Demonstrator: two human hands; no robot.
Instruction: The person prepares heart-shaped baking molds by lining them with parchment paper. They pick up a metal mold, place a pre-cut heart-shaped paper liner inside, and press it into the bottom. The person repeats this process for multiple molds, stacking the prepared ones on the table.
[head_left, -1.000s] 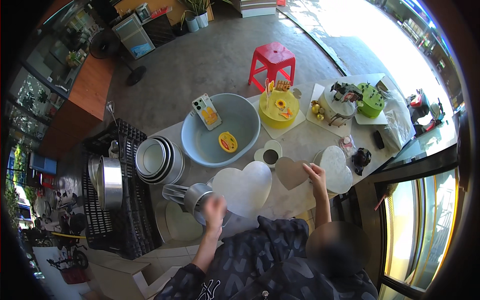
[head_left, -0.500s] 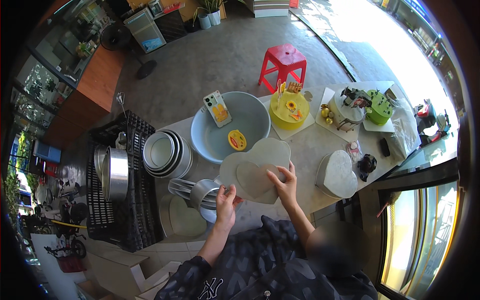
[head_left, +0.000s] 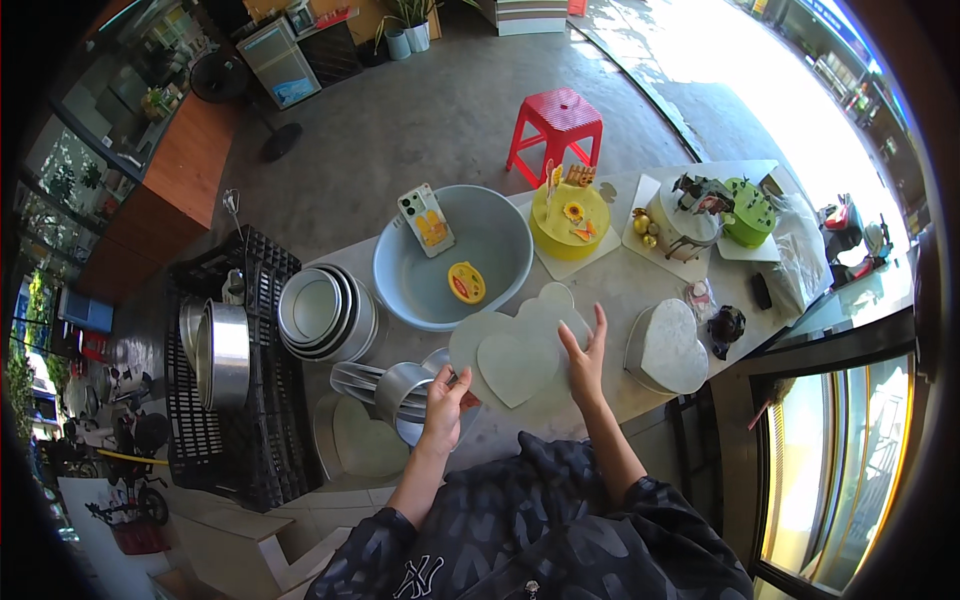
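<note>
Across a pale table (head_left: 612, 290), a yellow sunflower cake (head_left: 555, 232) and nested round pans (head_left: 363, 325) flank a blue basin (head_left: 497, 250). Before it, a small heart-shaped plate (head_left: 515, 365) lies over a larger heart-shaped plate (head_left: 545, 325), between two hands. The right hand (head_left: 587, 362) spreads open at one edge; the left hand (head_left: 444, 408) curls opposite, its hold impossible to tell.

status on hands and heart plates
Left hand at left edge of large heart plate, right hand open by its right. Small heart plate on top. Round metal tin beside left hand.
</note>
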